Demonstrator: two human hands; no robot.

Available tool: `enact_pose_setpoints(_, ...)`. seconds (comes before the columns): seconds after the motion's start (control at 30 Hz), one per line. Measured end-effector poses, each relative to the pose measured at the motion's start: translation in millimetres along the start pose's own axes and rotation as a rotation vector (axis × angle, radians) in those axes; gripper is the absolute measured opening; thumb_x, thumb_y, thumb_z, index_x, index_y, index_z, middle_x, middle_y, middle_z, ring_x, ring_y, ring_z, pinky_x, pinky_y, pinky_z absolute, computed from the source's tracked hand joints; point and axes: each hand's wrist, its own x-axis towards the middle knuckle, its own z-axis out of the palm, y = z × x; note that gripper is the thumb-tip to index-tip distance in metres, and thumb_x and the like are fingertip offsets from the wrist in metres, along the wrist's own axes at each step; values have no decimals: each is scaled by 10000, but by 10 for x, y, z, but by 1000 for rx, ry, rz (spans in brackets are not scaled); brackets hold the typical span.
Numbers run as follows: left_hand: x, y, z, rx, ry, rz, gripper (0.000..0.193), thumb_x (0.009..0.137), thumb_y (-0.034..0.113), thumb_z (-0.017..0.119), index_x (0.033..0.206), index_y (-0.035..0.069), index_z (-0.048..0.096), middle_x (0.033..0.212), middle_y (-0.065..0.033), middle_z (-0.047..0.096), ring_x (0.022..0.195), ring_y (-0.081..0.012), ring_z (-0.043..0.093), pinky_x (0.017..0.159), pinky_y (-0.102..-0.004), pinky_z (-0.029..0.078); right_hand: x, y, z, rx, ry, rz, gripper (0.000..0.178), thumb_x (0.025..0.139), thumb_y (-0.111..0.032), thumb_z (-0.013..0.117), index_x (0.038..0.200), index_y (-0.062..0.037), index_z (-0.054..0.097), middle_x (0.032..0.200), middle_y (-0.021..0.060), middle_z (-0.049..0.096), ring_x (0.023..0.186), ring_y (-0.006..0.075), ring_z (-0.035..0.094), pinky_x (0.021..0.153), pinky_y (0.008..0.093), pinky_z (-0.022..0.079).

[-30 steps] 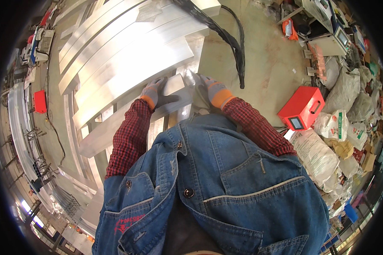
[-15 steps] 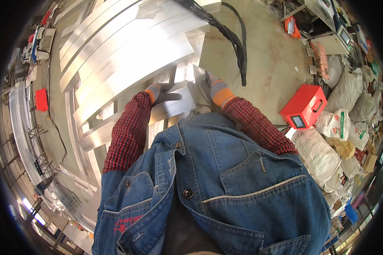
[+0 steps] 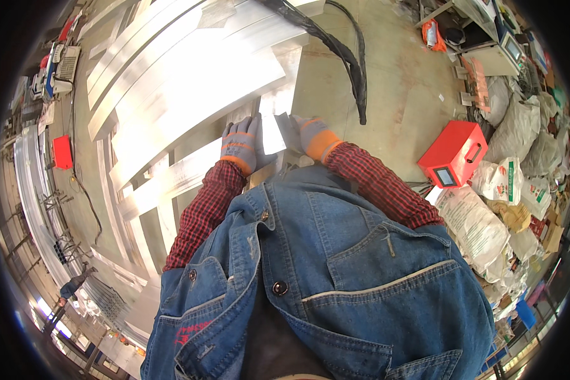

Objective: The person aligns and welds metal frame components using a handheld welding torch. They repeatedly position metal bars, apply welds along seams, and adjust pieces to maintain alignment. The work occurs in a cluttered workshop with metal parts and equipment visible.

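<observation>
My left hand [image 3: 239, 144], in a grey glove with orange bands, lies across a silver metal bar [image 3: 183, 166] near its right end. Its fingers are together and bent over the bar's far edge. My right hand [image 3: 315, 135], gloved alike, is closed on a thin, flat grey piece [image 3: 287, 132] just beyond the bar's bright end face [image 3: 272, 134]. Glare hides whether this piece touches the bar. The fingertips of my right hand are partly hidden behind it.
Long silver profiles [image 3: 190, 95] lie side by side beyond my hands. A black cable bundle [image 3: 345, 54] hangs at the upper middle. On the right stand a red box with a screen [image 3: 453, 154] and several white sacks [image 3: 472, 221]. Another red box [image 3: 62, 152] is at the left.
My left hand has turned, from fingers pointing right along the bar to pointing away across it. My right hand has drawn slightly nearer and left with the grey piece.
</observation>
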Motion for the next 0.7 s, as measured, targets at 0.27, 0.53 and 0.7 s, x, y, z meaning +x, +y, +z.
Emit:
enact_pose_setpoints(0.27, 143, -81, -39, -20, -8, -35, 1323, 728, 632, 1002, 1760, 66, 398, 1711, -230, 515, 1569, -443, 504, 1365, -578, 340, 33, -76, 111, 379, 122, -86, 440, 1168, -365, 554, 1449, -51, 685, 1344, 296, 762, 1259, 487, 739, 1088, 524, 599)
enact_pose_setpoints(0.53, 311, 155, 71, -46, 96, 54, 1338, 703, 689, 987, 1747, 72, 422, 1706, -212, 524, 1589, -408, 483, 1376, -627, 291, 250, 218, 147, 621, -69, -134, 734, 1038, -162, 708, 1737, -168, 481, 1469, 204, 736, 1221, 369, 779, 1086, 438, 616)
enact_pose_setpoints(0.7, 377, 142, 149, -34, 118, 57, 1298, 697, 727, 963, 1702, 65, 476, 1677, -196, 554, 1553, -393, 528, 1353, -625, 321, 376, 187, -187, 342, -293, -126, 979, 946, -316, 838, 1789, -158, 365, 1523, 225, 676, 1317, 395, 739, 1150, 472, 588)
